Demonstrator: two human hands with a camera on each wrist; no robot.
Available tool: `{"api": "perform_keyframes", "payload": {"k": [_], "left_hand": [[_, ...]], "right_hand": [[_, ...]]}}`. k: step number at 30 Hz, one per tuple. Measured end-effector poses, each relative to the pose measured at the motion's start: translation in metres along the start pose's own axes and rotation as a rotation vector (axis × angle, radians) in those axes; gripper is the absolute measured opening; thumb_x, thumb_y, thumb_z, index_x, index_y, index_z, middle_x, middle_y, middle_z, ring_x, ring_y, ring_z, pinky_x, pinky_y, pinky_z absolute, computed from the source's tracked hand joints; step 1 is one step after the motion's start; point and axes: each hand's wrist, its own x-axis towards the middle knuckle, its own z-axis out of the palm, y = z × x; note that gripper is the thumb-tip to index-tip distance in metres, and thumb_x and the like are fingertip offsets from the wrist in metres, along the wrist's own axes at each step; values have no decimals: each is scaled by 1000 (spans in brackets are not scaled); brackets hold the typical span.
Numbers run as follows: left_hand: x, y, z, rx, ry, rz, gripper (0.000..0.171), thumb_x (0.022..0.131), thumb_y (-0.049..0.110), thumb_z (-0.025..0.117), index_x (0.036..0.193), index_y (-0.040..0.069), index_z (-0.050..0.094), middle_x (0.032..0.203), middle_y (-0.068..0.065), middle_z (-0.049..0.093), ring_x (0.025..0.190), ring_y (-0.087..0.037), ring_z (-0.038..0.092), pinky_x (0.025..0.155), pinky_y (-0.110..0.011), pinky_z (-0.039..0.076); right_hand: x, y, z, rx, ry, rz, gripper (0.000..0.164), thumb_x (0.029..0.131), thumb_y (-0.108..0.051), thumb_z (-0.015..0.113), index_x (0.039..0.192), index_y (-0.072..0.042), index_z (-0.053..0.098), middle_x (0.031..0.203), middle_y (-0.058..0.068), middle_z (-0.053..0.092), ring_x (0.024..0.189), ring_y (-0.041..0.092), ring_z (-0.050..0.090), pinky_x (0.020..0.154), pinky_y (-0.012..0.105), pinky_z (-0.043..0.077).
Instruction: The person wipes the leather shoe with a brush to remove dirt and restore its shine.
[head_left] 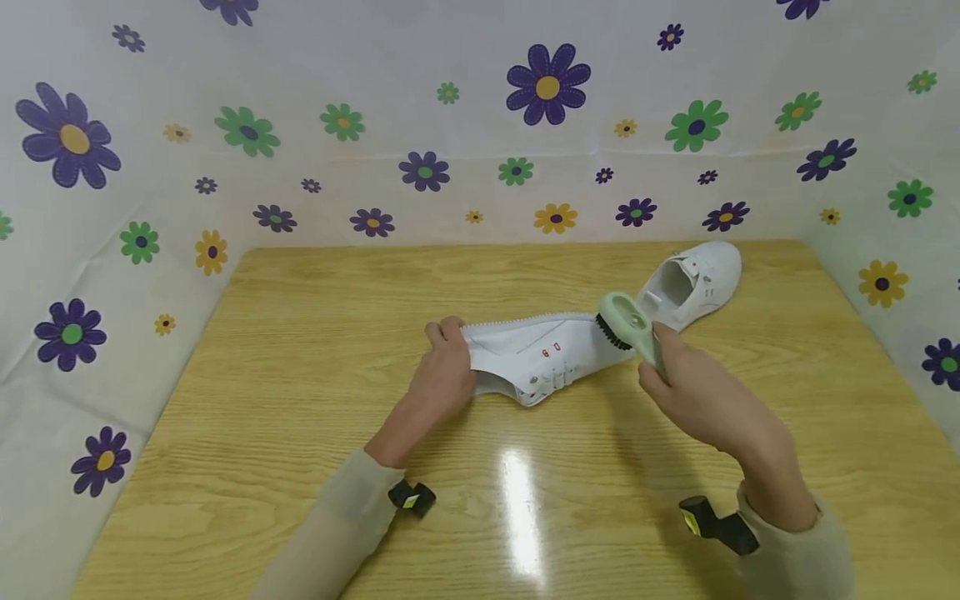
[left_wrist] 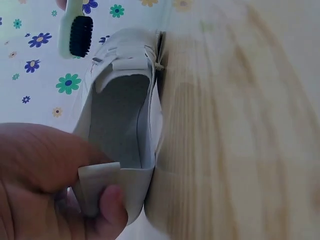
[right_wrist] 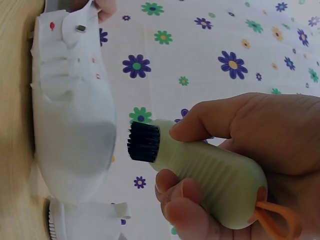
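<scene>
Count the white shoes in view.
2: one white shoe in the left hand, the other white shoe farther back on the table, toward the right.

From here I see a white laced shoe (head_left: 577, 342) with small red marks (head_left: 557, 347), and a second white shoe (head_left: 717, 275) at far right. The pale green plastic brush (right_wrist: 215, 175) has black bristles (right_wrist: 143, 142) and an orange loop (right_wrist: 280, 212). The yellow-brown wooden table (head_left: 315, 333) shows fine grain; the far white cloth (head_left: 465, 125) carries purple, green and yellow flowers (head_left: 548, 86).
</scene>
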Motion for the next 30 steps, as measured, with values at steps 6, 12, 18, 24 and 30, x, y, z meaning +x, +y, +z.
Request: {"api": "perform_keyframes", "payload": {"k": [6,12,18,24,30], "left_hand": [[-1,-10,-18,-86,-262,65,82,91,19,69,148,-2,14,137,-29,25,83,-28,59,73,-37,54],[4,-30,-42,-262,-454,174,72,100,22,59,153,1,14,149,-24,25,128,-33,36,109,-48,34],[13,-35,-42,-313,-395,200,45,109,18,34,148,-2,28,142,-22,40,125,-31,42,109,-48,34],[16,-33,-37,-296,-323,148,41,109,15,33,146,-1,35,142,-22,47,122,-30,48,106,-47,38],[15,-32,-37,-309,-326,133,40,109,14,33,146,-1,35,138,-21,49,114,-28,51,100,-45,41]], "right_hand": [[4,0,7,13,-18,-3,38,99,-11,44,132,6,36,74,5,43,57,16,43,51,31,40],[7,0,14,-8,-35,-27,66,99,-10,45,151,8,10,75,8,48,56,17,46,50,32,42],[16,0,27,-75,56,-90,64,95,-5,47,148,11,16,86,17,57,62,19,52,54,32,43],[29,-7,50,-105,111,-149,64,98,-6,48,150,12,14,107,32,58,71,25,60,58,36,51],[34,-18,70,-166,100,-244,63,98,-6,53,150,8,19,101,29,59,63,20,56,52,32,49]]}}
